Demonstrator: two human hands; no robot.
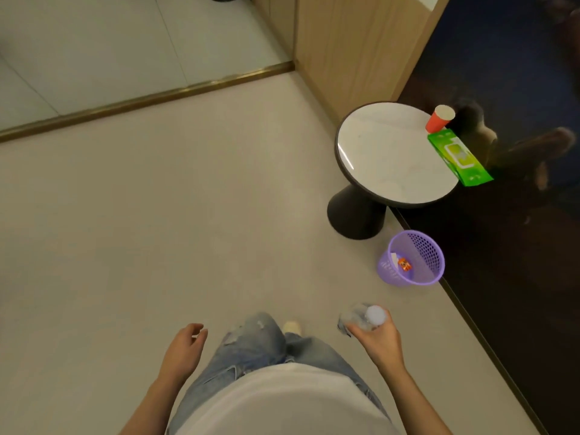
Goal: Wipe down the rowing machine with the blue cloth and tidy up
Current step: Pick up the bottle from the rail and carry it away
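Note:
My right hand (381, 340) grips a clear plastic bottle (361, 318) with a white cap, low at the right of the view. My left hand (185, 346) hangs beside my leg with loosely curled fingers and holds nothing. A purple mesh waste basket (422, 277) stands on the floor ahead of my right hand, with a small orange wrapper and a white scrap inside. Neither the rowing machine nor the blue cloth is in view.
A round white-topped side table (386, 152) on a black cone base stands beyond the basket, carrying a red paper cup (439, 119) and a green wipes pack (458, 157). A dark glossy wall runs along the right. A wooden panel (351, 42) rises behind the table.

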